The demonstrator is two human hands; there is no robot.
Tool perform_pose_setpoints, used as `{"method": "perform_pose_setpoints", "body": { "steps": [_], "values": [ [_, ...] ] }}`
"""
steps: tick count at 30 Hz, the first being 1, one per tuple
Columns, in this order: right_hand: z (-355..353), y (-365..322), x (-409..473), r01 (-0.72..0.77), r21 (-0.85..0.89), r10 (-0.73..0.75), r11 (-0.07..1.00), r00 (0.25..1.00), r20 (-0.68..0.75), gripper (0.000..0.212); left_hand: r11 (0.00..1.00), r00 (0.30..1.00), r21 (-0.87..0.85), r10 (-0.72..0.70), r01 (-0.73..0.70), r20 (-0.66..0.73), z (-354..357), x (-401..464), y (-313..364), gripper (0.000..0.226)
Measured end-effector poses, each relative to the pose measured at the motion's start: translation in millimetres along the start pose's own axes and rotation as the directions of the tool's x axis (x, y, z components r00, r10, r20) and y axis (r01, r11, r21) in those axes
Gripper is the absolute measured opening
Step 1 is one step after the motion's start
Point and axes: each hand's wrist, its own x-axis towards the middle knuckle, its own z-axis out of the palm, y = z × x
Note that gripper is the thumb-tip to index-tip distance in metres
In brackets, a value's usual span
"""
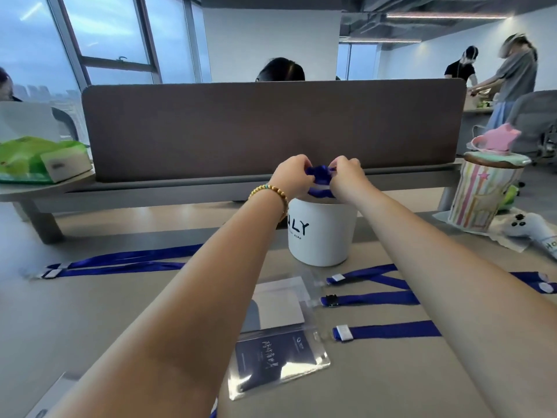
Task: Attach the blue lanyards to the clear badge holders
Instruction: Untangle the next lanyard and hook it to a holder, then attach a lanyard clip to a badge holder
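Both my arms reach out over a white bucket [321, 239]. My left hand [291, 176] and my right hand [346, 175] both pinch a bunched blue lanyard [320, 171] just above the bucket's mouth; more blue strap [321, 193] hangs at the rim. On the table near me lie two clear badge holders, one with a white card [280, 303], one with a dark card [277, 362]. Several blue lanyards with clips lie right of them [385, 331], [370, 298], and one pair stretches to the left [120, 263].
A grey desk divider [271, 128] stands right behind the bucket. A green tissue pack [39, 159] sits far left; a striped container with a pink item [485, 194] and a white game controller [527, 227] sit at right. People work in the background.
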Motion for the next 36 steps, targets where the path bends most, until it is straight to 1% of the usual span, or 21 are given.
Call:
{"method": "perform_pose_setpoints", "body": {
  "steps": [2,4,6,8,11,13,15,17,19,20,21,24,27,29,32,36],
  "values": [
    [4.6,1.7,-1.0,-0.002,-0.111,0.01,0.994,0.998,0.069,0.035,0.996,0.993,0.085,0.016,-0.026,0.12,2.0,-0.6,-1.8,0.028],
    [6.7,2.5,-4.6,-0.008,-0.177,0.027,0.984,0.994,0.103,0.042,0.995,0.984,0.097,0.015,-0.032,0.179,3.4,-5.9,-6.1,0.037],
    [6.8,1.1,-10.2,0.0,-0.186,0.018,0.983,0.996,0.092,0.042,0.997,0.988,0.07,0.027,-0.037,0.15,0.5,-15.3,-10.2,0.034],
    [4.7,-0.4,-18.7,0.025,-0.165,-0.014,0.986,0.998,0.068,0.04,0.999,0.996,0.016,0.035,-0.037,0.082,-8.7,-28.7,-15.4,0.031],
    [7.9,-1.9,-40.7,0.087,-0.069,-0.09,0.994,0.995,-0.038,0.045,0.996,1.0,-0.091,0.004,-0.003,0.018,-32.5,-58.5,-30.0,0.033],
    [16.0,-4.9,-62.1,0.16,-0.027,-0.162,0.987,0.976,-0.148,0.046,0.995,1.0,-0.102,-0.022,0.022,0.002,-49.2,-86.4,-46.4,0.033],
    [28.5,-9.9,-87.0,0.243,-0.029,-0.242,0.97,0.932,-0.269,0.045,0.989,0.997,-0.125,-0.077,0.075,-0.011,-64.5,-118.4,-68.5,0.032],
    [42.3,-16.4,-112.5,0.328,-0.032,-0.316,0.944,0.872,-0.373,0.041,0.975,0.988,-0.163,-0.154,0.151,-0.006,-75.4,-149.4,-93.6,0.03],
    [58.8,-25.4,-138.8,0.407,-0.031,-0.381,0.913,0.821,-0.425,0.039,0.961,0.975,-0.171,-0.22,0.219,0.01,-83.6,-179.8,-119.7,0.029],
    [68.0,-29.5,-150.0,0.435,-0.033,-0.405,0.9,0.807,-0.43,0.038,0.955,0.968,-0.161,-0.249,0.249,0.022,-85.6,-192.9,-131.6,0.029],
    [77.0,-33.1,-159.8,0.457,-0.034,-0.427,0.889,0.801,-0.42,0.038,0.951,0.962,-0.145,-0.271,0.273,0.035,-86.8,-205.1,-141.6,0.03],
    [102.1,-43.9,-187.9,0.502,-0.017,-0.483,0.865,0.821,-0.305,0.035,0.948,0.944,-0.057,-0.305,0.313,0.124,-88.8,-241.1,-166.0,0.036],
    [121.8,-52.7,-206.6,0.494,-0.022,-0.493,0.869,0.863,-0.112,0.035,0.942,0.916,0.051,-0.334,0.331,0.221,-90.9,-270.7,-185.3,0.046],
    [132.4,-58.8,-211.4,0.455,-0.057,-0.455,0.889,0.89,0.002,0.035,0.94,0.918,0.059,-0.34,0.335,0.202,-91.0,-282.8,-195.0,0.047],
    [148.2,-69.5,-208.8,0.399,-0.107,-0.387,0.911,0.915,0.117,0.033,0.94,0.934,0.081,-0.339,0.331,0.111,-90.1,-286.3,-203.4,0.043],
    [167.2,-80.7,-190.6,0.363,-0.218,-0.317,0.906,0.923,0.22,0.037,0.909,0.929,0.23,-0.367,0.349,0.04,-90.8,-263.2,-212.0,0.04]
  ]
}}
